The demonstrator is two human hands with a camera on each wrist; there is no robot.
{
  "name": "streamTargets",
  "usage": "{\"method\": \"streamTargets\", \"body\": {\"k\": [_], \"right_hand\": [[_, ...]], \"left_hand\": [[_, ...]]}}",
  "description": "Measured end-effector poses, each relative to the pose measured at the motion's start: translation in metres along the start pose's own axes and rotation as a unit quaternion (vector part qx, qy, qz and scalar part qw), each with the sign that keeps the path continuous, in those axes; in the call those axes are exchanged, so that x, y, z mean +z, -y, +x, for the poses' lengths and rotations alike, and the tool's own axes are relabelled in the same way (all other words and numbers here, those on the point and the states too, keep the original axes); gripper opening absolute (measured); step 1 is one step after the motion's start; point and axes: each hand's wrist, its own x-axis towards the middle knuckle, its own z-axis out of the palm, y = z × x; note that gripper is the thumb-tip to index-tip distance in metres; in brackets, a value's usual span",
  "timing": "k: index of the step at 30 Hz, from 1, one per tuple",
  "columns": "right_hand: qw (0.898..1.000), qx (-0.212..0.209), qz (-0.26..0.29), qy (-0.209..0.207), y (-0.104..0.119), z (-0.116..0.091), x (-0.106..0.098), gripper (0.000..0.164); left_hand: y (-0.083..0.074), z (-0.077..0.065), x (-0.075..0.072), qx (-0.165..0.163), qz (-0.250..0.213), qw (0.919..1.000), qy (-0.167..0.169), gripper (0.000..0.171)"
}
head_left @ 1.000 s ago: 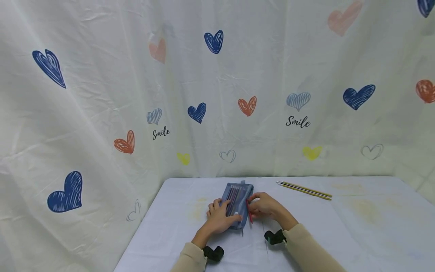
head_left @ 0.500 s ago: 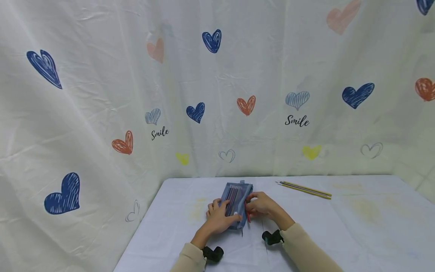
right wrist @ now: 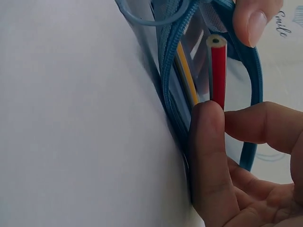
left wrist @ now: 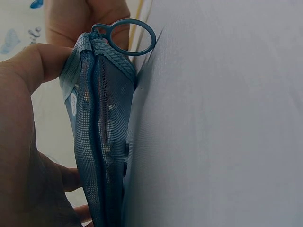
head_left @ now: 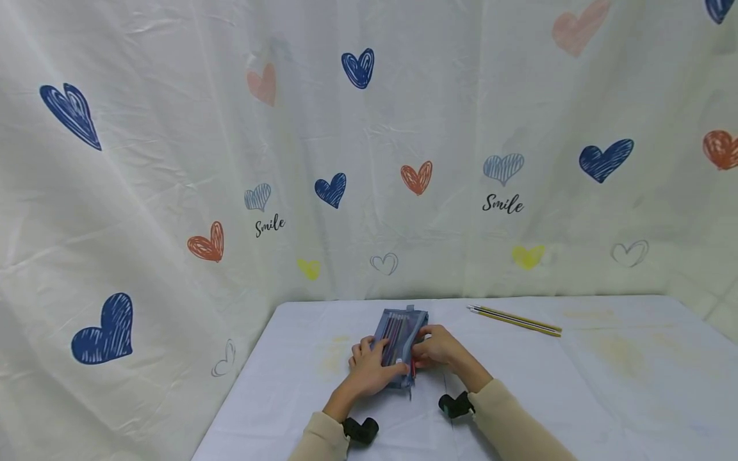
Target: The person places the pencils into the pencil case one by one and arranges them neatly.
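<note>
A blue see-through mesh pencil case (head_left: pixel 416 319) lies on the white table, with several pencils showing inside. My left hand (head_left: pixel 368 371) holds it across the near half, thumb at the right edge, fingers towards the left. In the right wrist view the case's zip side gapes, and the left thumb (right wrist: pixel 258 23) sits at the rim of the opening. My right hand (head_left: pixel 439 349) pinches a red pencil (right wrist: pixel 218 71) between thumb and finger at that opening. The pencil's flat end points at the camera; its far part is hidden. Beside it inside lies a yellow-striped pencil (right wrist: pixel 187 73).
Several gold-and-black striped pencils (head_left: pixel 515 319) lie together at the back of the table, right of the case. A ring-shaped zip pull (left wrist: pixel 135 53) hangs at the case's near end. Behind the table hangs a white curtain (head_left: pixel 438 109) printed with hearts.
My right hand has moved left towards the case, and the red pencil has gone further in at the opening, with less of it showing. The left hand stays on the case.
</note>
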Motion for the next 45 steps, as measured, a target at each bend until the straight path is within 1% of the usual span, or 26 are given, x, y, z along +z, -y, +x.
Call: {"method": "streamTargets", "body": {"k": [5,10,15,18,20,22,24,28,30,33,36,39,41,45], "right_hand": [[1.000,0.003,0.002,-0.009,0.000,0.002,0.004,0.036],[1.000,-0.003,0.009,-0.018,-0.002,0.003,0.005,0.033],[1.000,-0.006,-0.003,-0.014,-0.003,0.003,0.001,0.031],[1.000,-0.010,-0.013,-0.007,-0.003,0.002,-0.006,0.030],[1.000,-0.020,-0.018,-0.005,-0.004,0.002,-0.013,0.031],[0.999,-0.038,-0.037,-0.006,-0.004,0.003,-0.021,0.031],[0.996,-0.056,-0.059,-0.020,-0.005,0.004,-0.030,0.031],[0.989,-0.085,-0.110,-0.052,-0.009,0.005,-0.051,0.030],[0.987,-0.094,-0.121,-0.057,-0.010,0.003,-0.062,0.031],[0.982,-0.115,-0.138,-0.053,-0.010,-0.002,-0.079,0.032],[0.975,-0.140,-0.168,-0.052,-0.010,-0.006,-0.094,0.031],[0.966,-0.155,-0.200,-0.061,-0.010,-0.007,-0.106,0.029],[0.960,-0.161,-0.218,-0.069,-0.011,-0.008,-0.114,0.029],[0.955,-0.162,-0.234,-0.085,-0.012,-0.012,-0.127,0.030]], "left_hand": [[0.001,0.001,0.000,-0.004,-0.004,1.0000,0.000,0.094],[0.000,0.001,-0.001,-0.007,-0.005,1.0000,0.003,0.094],[-0.002,-0.001,-0.001,-0.008,-0.010,0.9999,-0.001,0.095],[-0.003,-0.002,-0.001,-0.010,-0.010,0.9999,-0.001,0.096],[-0.003,-0.002,-0.001,-0.010,-0.009,0.9999,-0.001,0.095],[-0.003,-0.001,-0.001,-0.011,-0.009,0.9999,0.000,0.094],[-0.003,-0.001,-0.001,-0.011,-0.007,0.9999,0.001,0.093],[-0.002,0.001,-0.001,-0.015,-0.002,0.9999,0.006,0.091],[-0.002,0.001,-0.001,-0.016,-0.002,0.9998,0.008,0.091],[-0.001,0.000,-0.001,-0.011,-0.005,0.9999,0.010,0.090],[0.000,0.000,0.000,-0.009,-0.006,0.9999,0.012,0.089],[0.002,0.001,0.001,-0.010,-0.004,0.9999,0.010,0.090],[0.002,0.001,0.001,-0.012,-0.002,0.9999,0.010,0.090],[0.003,0.000,0.002,-0.014,-0.005,0.9999,0.008,0.090]]}}
